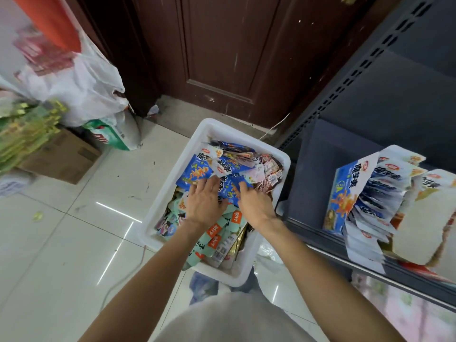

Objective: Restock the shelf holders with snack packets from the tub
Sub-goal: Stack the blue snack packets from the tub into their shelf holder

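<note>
A white plastic tub (pixel 172 178) stands on the tiled floor, filled with snack packets. Blue packets (pixel 197 169) lie at its far end, mint-green ones with orange labels (pixel 217 233) nearer me. My left hand (pixel 203 203) rests flat on the heap, fingers spread over the blue packets. Beside it, my right hand (pixel 254 203) also reaches into the blue packets; whether its fingertips grip one is hidden. To the right, a blue cardboard shelf holder (pixel 343 193) on the dark shelf holds a row of matching blue and white packets (pixel 377 193).
The dark metal shelf unit (pixel 370 107) fills the right side, its edge close to the tub. A brown wooden door (pixel 222 45) is behind the tub. At the left stand a cardboard box (pixel 64 159), white plastic bags (pixel 81 80) and green packets (pixel 24 129).
</note>
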Available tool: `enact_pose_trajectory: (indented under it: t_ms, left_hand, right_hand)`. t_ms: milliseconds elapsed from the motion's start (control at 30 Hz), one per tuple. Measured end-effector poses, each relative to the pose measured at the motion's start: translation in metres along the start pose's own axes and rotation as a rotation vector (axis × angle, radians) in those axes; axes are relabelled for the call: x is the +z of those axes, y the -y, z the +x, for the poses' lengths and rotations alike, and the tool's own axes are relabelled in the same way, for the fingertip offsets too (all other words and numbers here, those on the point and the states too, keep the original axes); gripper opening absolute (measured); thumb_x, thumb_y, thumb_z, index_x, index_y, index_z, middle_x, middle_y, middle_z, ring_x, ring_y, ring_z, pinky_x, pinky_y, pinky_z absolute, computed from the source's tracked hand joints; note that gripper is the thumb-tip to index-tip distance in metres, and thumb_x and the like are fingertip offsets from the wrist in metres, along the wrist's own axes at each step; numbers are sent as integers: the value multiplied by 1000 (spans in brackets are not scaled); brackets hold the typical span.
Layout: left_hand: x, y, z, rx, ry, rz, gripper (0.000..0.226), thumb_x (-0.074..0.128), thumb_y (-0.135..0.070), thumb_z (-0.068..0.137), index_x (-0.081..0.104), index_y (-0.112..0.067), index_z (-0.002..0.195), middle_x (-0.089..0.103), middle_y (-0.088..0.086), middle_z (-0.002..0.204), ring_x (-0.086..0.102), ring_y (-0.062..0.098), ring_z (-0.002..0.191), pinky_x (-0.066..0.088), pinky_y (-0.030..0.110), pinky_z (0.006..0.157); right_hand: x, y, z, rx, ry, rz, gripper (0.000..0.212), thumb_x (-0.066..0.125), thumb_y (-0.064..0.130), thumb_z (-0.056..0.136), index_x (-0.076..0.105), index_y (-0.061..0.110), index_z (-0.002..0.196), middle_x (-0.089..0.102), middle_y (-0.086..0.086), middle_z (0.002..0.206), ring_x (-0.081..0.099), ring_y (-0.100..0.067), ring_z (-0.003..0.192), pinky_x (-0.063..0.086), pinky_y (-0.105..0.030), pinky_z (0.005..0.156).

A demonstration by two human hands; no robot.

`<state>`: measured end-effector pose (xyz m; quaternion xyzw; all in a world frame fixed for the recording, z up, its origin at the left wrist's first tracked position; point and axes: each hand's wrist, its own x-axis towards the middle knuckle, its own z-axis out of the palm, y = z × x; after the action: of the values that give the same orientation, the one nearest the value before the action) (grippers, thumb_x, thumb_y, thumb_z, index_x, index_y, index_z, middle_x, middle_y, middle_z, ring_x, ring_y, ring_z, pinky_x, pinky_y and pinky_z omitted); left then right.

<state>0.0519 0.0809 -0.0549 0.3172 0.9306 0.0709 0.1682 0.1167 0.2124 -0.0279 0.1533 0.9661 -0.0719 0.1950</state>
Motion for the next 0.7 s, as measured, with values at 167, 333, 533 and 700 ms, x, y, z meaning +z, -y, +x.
enact_pose_trajectory:
  t_ms: [167, 333, 533, 700]
  left_hand:
    - [7, 8, -21, 117, -9, 103, 51, 27, -51, 97, 45, -24, 136, 44, -9, 143, 35, 15, 133, 22, 39, 107]
    - [6, 13, -34, 40, -39, -31, 48, 49, -54, 90, 54, -23, 126, 42, -4, 145, 35, 17, 135, 24, 39, 110]
    - [-1, -2, -22, -15, 80, -83, 88, 67, -53, 78, 22, -22, 147, 27, 10, 151, 25, 29, 137, 25, 41, 111]
    - [-15, 2, -19, -14, 234, -75, 98, 80, -40, 64, 25, -33, 145, 26, 7, 141, 21, 29, 130, 29, 41, 110]
  right_hand:
    - [-14, -17, -32, 297, -76, 393, 36, 48, 18, 94, 39, 16, 130, 66, -17, 101, 62, -40, 92, 46, -42, 73]
    - [-17, -34, -60, 480, -173, 1165, 10, 56, 14, 94, 56, 18, 103, 67, -7, 97, 65, -13, 77, 53, -25, 62]
    - [-15, -38, -76, 515, -230, 1432, 9, 59, 14, 94, 51, 17, 96, 67, -3, 91, 64, -14, 77, 56, -29, 62]
    - [-13, -48, -83, 555, -279, 1447, 13, 58, 12, 94, 47, 19, 96, 66, -2, 94, 66, -16, 81, 56, -33, 67]
